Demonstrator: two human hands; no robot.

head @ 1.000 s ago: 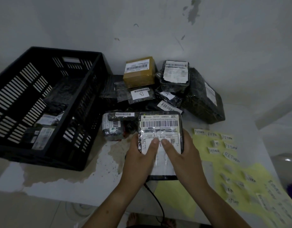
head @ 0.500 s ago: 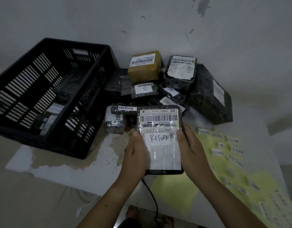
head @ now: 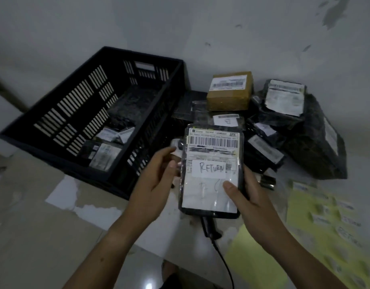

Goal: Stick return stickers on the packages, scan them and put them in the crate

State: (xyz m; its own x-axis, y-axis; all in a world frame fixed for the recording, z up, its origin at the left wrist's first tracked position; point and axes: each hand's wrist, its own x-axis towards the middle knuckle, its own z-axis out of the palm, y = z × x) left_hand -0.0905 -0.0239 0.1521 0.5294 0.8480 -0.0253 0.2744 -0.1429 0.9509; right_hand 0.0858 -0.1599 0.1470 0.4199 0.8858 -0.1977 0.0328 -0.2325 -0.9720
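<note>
My right hand (head: 257, 197) grips a flat black package (head: 202, 195) by its right edge, thumb on the front, held upright above the table. A white sticker reading RETURN (head: 209, 168) sits on its label under the barcode. My left hand (head: 155, 180) hovers at the package's left edge, fingers loosely curled and holding nothing. The black slatted crate (head: 79, 101) stands at the left with a few labelled packages (head: 109, 151) inside. A black scanner (head: 209, 226) with a cable lies on the table, partly hidden under the held package.
A pile of packages is stacked against the wall: a brown box (head: 230, 90), a black parcel with a white label (head: 284, 97) and a large black bag (head: 317, 147). Yellow sheets with RETURN stickers (head: 325, 215) lie at the right. The table's front edge is near my forearms.
A second ago both thumbs pressed the sticker flat. Both hands then held the package by its sides. Now my left hand has come off and my right hand alone holds it.
</note>
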